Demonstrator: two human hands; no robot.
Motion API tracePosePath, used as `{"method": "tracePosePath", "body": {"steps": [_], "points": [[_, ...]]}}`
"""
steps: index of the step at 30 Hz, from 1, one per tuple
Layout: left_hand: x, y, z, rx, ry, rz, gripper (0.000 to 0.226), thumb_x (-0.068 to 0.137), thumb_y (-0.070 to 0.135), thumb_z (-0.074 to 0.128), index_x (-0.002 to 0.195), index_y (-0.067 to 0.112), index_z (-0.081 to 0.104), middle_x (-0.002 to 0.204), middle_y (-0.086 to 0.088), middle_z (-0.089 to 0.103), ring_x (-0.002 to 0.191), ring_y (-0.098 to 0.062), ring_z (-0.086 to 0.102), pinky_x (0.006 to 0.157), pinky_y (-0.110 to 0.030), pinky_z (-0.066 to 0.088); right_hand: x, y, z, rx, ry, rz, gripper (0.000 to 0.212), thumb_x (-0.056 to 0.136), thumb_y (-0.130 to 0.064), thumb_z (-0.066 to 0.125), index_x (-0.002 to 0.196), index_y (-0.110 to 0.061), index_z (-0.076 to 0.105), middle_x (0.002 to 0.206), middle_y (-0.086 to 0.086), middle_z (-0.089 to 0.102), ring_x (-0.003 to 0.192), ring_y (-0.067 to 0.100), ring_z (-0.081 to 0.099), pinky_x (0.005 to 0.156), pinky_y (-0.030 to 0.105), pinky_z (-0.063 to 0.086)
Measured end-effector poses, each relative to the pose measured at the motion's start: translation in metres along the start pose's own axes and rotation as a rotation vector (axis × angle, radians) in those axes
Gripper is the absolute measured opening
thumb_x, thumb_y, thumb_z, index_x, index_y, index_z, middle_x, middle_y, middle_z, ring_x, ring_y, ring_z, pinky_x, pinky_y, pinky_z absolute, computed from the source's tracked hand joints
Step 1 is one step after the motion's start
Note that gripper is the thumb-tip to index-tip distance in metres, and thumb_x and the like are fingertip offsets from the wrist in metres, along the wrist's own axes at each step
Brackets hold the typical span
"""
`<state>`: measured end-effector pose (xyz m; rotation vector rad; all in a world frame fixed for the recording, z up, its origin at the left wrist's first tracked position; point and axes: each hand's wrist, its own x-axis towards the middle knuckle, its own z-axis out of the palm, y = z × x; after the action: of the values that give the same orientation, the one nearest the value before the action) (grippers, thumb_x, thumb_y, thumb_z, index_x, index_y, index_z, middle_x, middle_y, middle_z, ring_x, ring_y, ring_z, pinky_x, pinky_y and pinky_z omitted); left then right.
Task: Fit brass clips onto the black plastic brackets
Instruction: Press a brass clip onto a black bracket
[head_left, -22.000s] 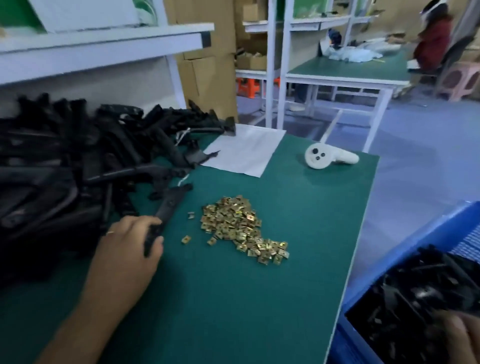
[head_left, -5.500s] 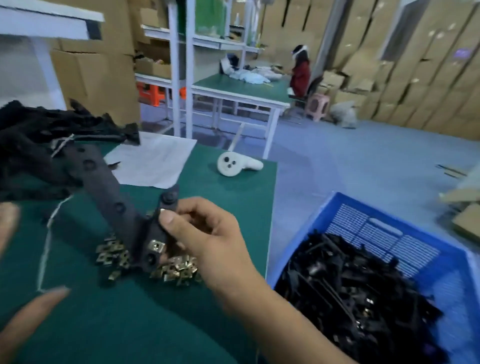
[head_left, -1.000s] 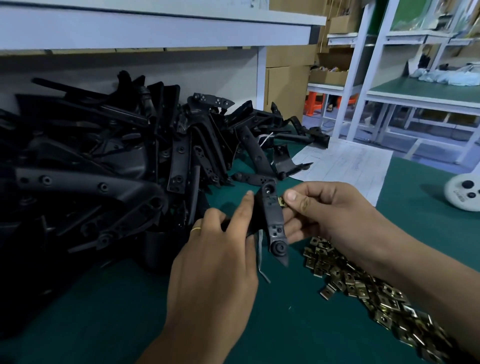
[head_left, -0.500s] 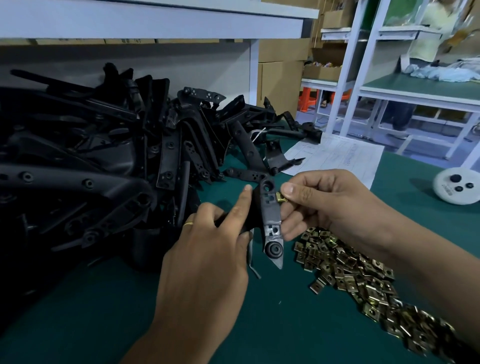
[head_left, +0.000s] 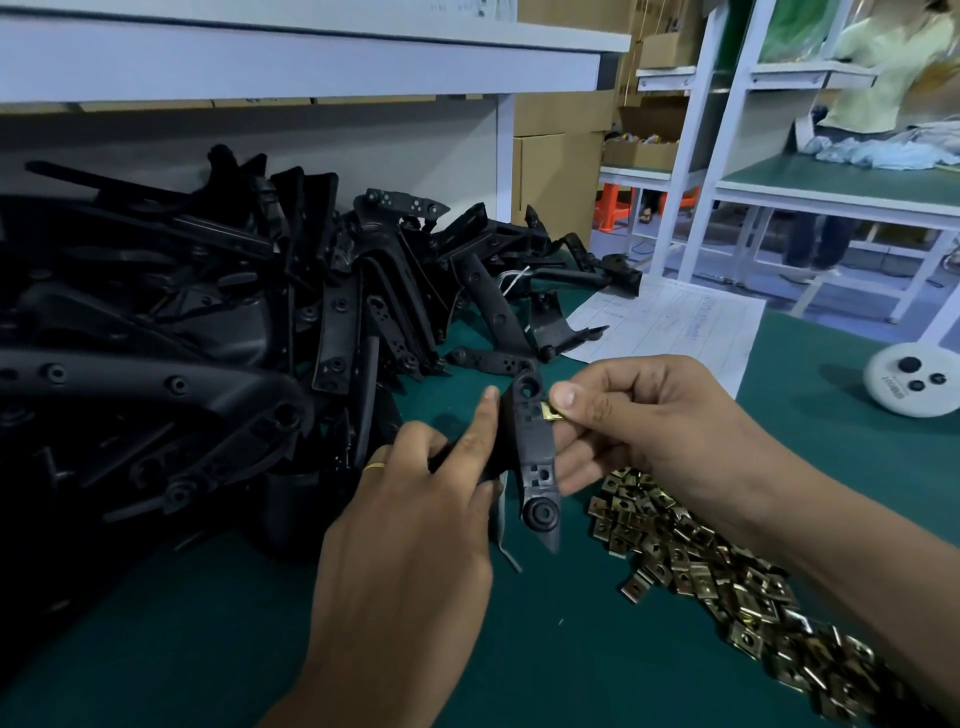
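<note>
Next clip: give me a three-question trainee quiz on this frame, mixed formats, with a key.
1. True or false: the right hand pinches a brass clip against the black bracket.
2. Which hand wears a ring?
3. The loose clips lie: A) in a bin B) on the green mat C) on the paper.

Key: 1 true; 2 the left hand; 3 B.
</note>
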<state>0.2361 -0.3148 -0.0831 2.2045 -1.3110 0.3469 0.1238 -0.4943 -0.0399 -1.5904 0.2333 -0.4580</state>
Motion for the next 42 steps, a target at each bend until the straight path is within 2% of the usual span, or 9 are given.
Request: {"method": "tracePosePath", "body": {"steps": [3,7,11,16,18,24,30,38,42], "points": [[-0.001,0.000,-0.001,-0.025,-0.003,0.005,0.068,0.097,0.052,0.027,0.154,0.062,-0.009,0.109,0.022,0.034,0.103,-0.002,0.044,0.069,-0.019,0.050,-0.001,0.003,0.003,0.020,-0.016,-0.029,0.022,0.093,-0.029,0.072,0.089,-0.009,0.079,0.089,0.019,0.078,0.076,0.026,0.077,0.067,0.031,0.062],[-0.002,0.000,-0.003,-0.083,0.030,0.017,0.069,0.097,0.052,0.029,0.138,0.077,-0.021,0.110,0.024,0.034,0.102,-0.001,0.045,0.072,-0.020,0.049,-0.001,0.001,-0.005,0.053,-0.150,-0.045,0.024,0.101,-0.023,0.062,0.106,-0.004,0.076,0.101,0.022,0.077,0.086,0.030,0.078,0.073,0.034,0.063],[-0.002,-0.001,-0.003,-0.156,0.041,0.037,0.068,0.096,0.053,0.034,0.139,0.081,-0.010,0.110,0.024,0.038,0.100,-0.002,0.047,0.073,-0.022,0.050,0.001,-0.003,-0.016,0.068,-0.256,-0.008,0.023,0.103,-0.016,0.059,0.114,-0.003,0.074,0.105,0.019,0.077,0.087,0.030,0.078,0.075,0.035,0.063],[0.000,0.000,-0.006,-0.224,0.017,0.089,0.071,0.096,0.050,0.042,0.142,0.081,-0.001,0.111,0.025,0.040,0.099,-0.002,0.049,0.074,-0.023,0.050,0.002,-0.001,-0.012,0.200,-0.267,0.002,0.026,0.090,-0.028,0.078,0.107,-0.009,0.071,0.090,0.018,0.076,0.075,0.027,0.078,0.067,0.035,0.063],[0.000,-0.001,-0.006,-0.227,0.016,0.100,0.071,0.097,0.049,0.043,0.142,0.081,-0.002,0.112,0.024,0.040,0.099,-0.002,0.049,0.074,-0.024,0.051,0.002,0.002,-0.010,0.231,-0.264,0.007,0.041,0.087,-0.030,0.081,0.119,-0.009,0.065,0.083,0.022,0.071,0.072,0.029,0.076,0.068,0.037,0.063],[0.001,0.000,-0.007,-0.236,-0.003,0.107,0.067,0.095,0.051,0.037,0.147,0.076,0.003,0.112,0.024,0.041,0.096,-0.003,0.050,0.069,-0.022,0.050,-0.001,0.002,-0.008,0.127,-0.305,-0.034,0.051,0.102,-0.024,0.054,0.152,-0.025,0.046,0.087,0.023,0.064,0.076,0.031,0.071,0.075,0.034,0.058],[0.002,-0.001,-0.006,-0.209,-0.042,0.123,0.063,0.097,0.047,0.040,0.148,0.073,0.013,0.112,0.025,0.041,0.095,-0.003,0.051,0.068,-0.022,0.050,-0.002,-0.001,-0.009,0.016,-0.327,-0.062,0.038,0.104,-0.025,0.048,0.141,-0.015,0.052,0.088,0.007,0.071,0.076,0.026,0.066,0.077,0.034,0.056],[0.004,-0.002,-0.005,-0.179,-0.091,0.113,0.059,0.097,0.049,0.037,0.149,0.068,0.017,0.112,0.025,0.040,0.096,-0.003,0.048,0.065,-0.017,0.041,-0.002,0.000,-0.005,-0.120,-0.265,-0.193,0.026,0.105,-0.010,0.047,0.128,0.001,0.048,0.087,0.027,0.065,0.077,0.032,0.068,0.078,0.045,0.055],[0.002,-0.001,-0.001,-0.161,-0.061,0.074,0.071,0.103,0.046,0.043,0.146,0.075,-0.006,0.112,0.025,0.036,0.098,-0.002,0.048,0.071,-0.018,0.047,0.001,-0.005,-0.019,-0.216,-0.188,-0.164,0.025,0.107,-0.018,0.046,0.127,-0.006,0.055,0.090,0.021,0.070,0.079,0.033,0.070,0.077,0.040,0.060]]}}
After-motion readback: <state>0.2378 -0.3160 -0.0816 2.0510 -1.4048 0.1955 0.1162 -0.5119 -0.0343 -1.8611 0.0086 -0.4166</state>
